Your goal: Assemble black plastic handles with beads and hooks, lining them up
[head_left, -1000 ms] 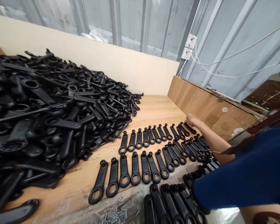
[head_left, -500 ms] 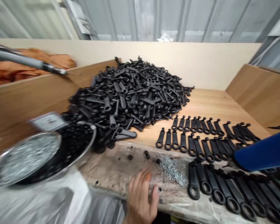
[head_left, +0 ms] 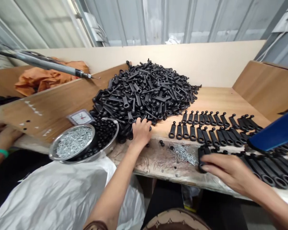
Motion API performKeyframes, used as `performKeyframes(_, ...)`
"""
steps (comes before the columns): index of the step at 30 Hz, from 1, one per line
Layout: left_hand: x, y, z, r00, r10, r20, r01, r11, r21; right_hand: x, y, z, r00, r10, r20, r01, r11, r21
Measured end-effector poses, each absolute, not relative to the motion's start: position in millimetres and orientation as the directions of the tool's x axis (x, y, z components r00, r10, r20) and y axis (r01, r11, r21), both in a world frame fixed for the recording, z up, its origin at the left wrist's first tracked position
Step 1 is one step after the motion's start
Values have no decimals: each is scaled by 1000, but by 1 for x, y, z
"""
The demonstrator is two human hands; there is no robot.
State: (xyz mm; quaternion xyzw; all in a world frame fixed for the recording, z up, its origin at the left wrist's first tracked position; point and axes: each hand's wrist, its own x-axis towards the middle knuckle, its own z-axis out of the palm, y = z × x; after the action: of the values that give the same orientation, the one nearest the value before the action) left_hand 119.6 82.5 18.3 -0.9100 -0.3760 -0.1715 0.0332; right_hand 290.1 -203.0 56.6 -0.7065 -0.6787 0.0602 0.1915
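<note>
My left hand reaches to the front edge of a big pile of black ring-ended levers. Its fingers curl down among the pieces, and what they hold is hidden; a black knob shows beside it. At the left end of the front row, my right hand pinches a black ring-ended lever between thumb and fingers. Small metal pins lie loose just left of it. Behind stand two rows of levers, each with a ring at one end and a small ball at the other.
At left, a steel bowl of pins sits in a larger bowl of black balls, beside a square clock. A power screwdriver hangs above. A blue tube juts in from the right. Another person's arm shows far left.
My left hand has moved from the bench edge forward to the pile. My right hand has come into view and taken hold of a lever. The camera view has shifted, too.
</note>
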Motion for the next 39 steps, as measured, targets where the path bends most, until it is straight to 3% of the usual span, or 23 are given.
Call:
performKeyframes(2,128,92,16,701,668,249,684,-729,33,275,-162,52,10,998,58,960,7,-281)
performKeyframes(8,125,109,2,725,665,180,664,-744,78,256,-77,34,104,983,-150,993,-111,-36)
performKeyframes(13,119,117,4,668,717,197,686,-697,208,249,-64,23,156,973,-167,987,-162,-23)
performKeyframes(18,114,118,17,549,783,292,632,-617,468,250,-74,31,174,978,-111,981,-182,-60)
performKeyframes(20,112,114,24,488,812,320,562,-573,597,254,-88,37,165,985,-44,971,-170,-170)
performKeyframes(23,110,98,38,441,844,305,377,-482,791,258,-118,40,156,981,116,801,-57,-596)
performKeyframes(26,111,66,52,459,852,253,163,-361,918,253,-152,32,257,961,102,293,23,-956)
performKeyframes(28,111,36,56,502,838,215,57,-280,958,246,-173,23,280,960,26,-96,55,-994)
performKeyframes(30,112,1,52,619,775,128,-82,-99,992,239,-192,13,277,961,15,-380,124,-917)
performKeyframes(33,111,-62,25,853,522,-17,-202,360,911,232,-217,-2,331,943,31,-581,230,-781)
performKeyframes(37,96,-146,-32,949,202,-242,24,721,692,235,-245,-16,424,905,0,-636,298,-712)
performKeyframes(39,84,-174,-52,952,-4,-306,210,736,644,238,-257,-20,437,900,3,-628,307,-715)
